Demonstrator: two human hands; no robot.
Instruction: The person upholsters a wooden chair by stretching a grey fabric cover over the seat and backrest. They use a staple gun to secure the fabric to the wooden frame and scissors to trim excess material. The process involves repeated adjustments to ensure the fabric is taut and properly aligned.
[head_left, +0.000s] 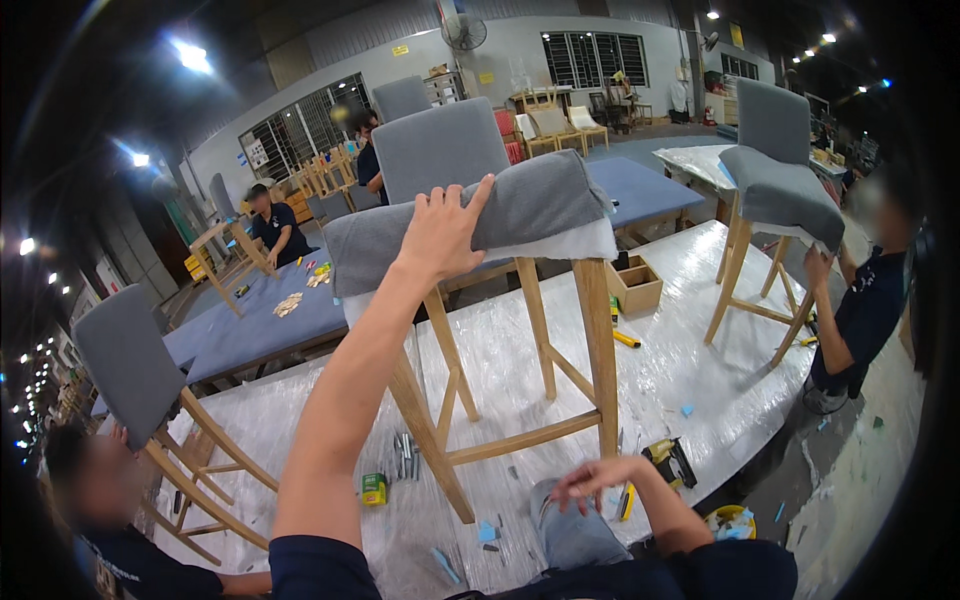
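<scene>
A bar chair with a grey upholstered backrest [447,150] and wooden legs [596,340] stands on the plastic-covered table [700,290] in front of me. Grey fabric [540,205] lies over its seat, and white padding [560,246] shows under the fabric's edge. My left hand [442,232] lies on top of this fabric with its fingers spread. Low at the table's near edge, my right hand [598,480] hovers with loosely bent fingers apart, nothing visible in it. Just under it is a grey cloth-like thing [575,530]; I cannot tell whether they touch.
A staple gun [668,462], a green-yellow box [373,489], metal strips [406,456] and blue scraps [488,531] lie around the chair. A wooden box [636,284] stands behind it. People work at chairs left [130,355] and right [775,190]. A blue-topped table [260,335] is beyond.
</scene>
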